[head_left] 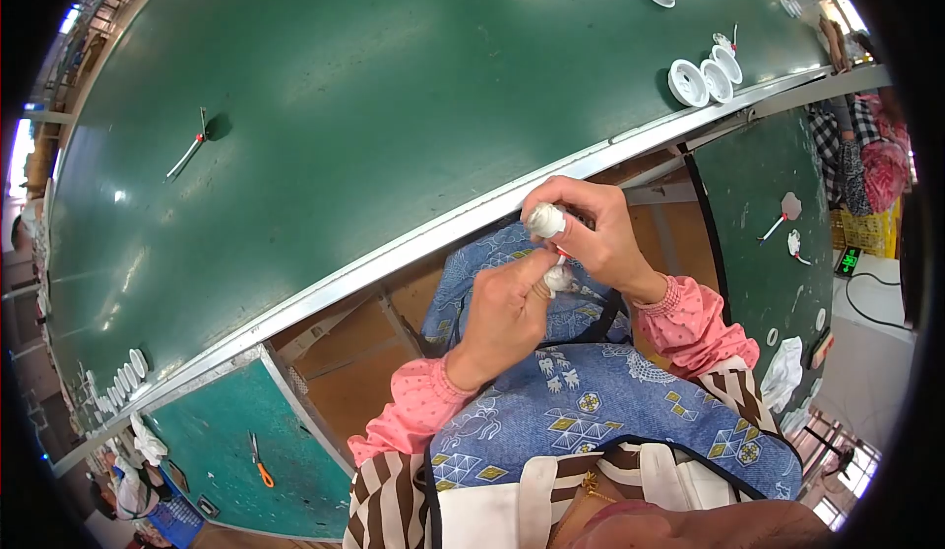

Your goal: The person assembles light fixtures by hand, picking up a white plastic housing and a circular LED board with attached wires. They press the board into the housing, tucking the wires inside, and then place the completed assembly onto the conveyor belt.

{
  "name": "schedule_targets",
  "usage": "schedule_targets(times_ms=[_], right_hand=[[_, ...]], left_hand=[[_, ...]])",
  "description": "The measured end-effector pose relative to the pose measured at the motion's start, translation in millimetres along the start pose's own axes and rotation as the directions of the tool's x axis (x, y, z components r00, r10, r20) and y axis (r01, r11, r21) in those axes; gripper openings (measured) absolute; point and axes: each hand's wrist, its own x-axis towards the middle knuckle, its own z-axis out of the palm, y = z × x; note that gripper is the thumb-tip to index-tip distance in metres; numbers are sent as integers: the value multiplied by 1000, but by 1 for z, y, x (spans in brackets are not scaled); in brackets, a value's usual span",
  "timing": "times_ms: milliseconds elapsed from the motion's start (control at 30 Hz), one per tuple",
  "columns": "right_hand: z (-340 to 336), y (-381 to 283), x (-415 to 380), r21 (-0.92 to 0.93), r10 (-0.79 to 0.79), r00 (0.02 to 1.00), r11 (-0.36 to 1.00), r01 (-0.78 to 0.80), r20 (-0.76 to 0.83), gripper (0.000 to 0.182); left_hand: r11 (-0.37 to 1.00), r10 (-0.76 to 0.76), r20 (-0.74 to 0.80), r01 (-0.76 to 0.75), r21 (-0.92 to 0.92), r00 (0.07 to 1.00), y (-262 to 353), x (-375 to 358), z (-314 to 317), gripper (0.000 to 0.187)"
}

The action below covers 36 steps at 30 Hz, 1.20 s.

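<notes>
Above my lap, just off the near edge of the green table, my two hands meet. The fingers of my left hand [510, 305] are pinched on a small white and red part [562, 254]. My right hand [597, 231] is closed beside it, its thumb bent inward. White coverings show on a right fingertip [544, 219] and near the left fingers [558, 280]. The fingers partly hide the small part, so its shape cannot be made out.
White round cups [688, 83] stand on the green table [394, 86] at the upper right. A small red-and-white piece [200, 138] lies at the left. Orange-handled scissors [264, 472] rest on the lower left surface. A co-worker's sleeve [825, 155] shows at far right.
</notes>
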Motion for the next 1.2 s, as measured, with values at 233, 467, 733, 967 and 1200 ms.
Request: schedule_targets(times_ms=[233, 467, 733, 967, 1200], right_hand=[[3, 1, -3, 99, 192, 981, 977, -190, -13, 25], [6, 0, -1, 41, 49, 992, 998, -45, -112, 19], [7, 7, -3, 56, 11, 997, 998, -7, -73, 20], [-11, -17, 7, -245, -102, 979, 959, 144, 177, 47], [-9, -38, 0, -443, -278, 934, 825, 351, 223, 78]], left_hand=[[907, 260, -59, -222, 358, 964, -16, 15, -9, 25], [982, 132, -37, -125, 142, 991, -10, 7, -3, 17], [999, 30, 22, -31, 44, 999, -11, 2, -8, 15], [985, -28, 60, 17, 171, 998, -15, 6, -25, 16], [930, 164, -12, -151, 335, 986, 4, 8, -56, 64]])
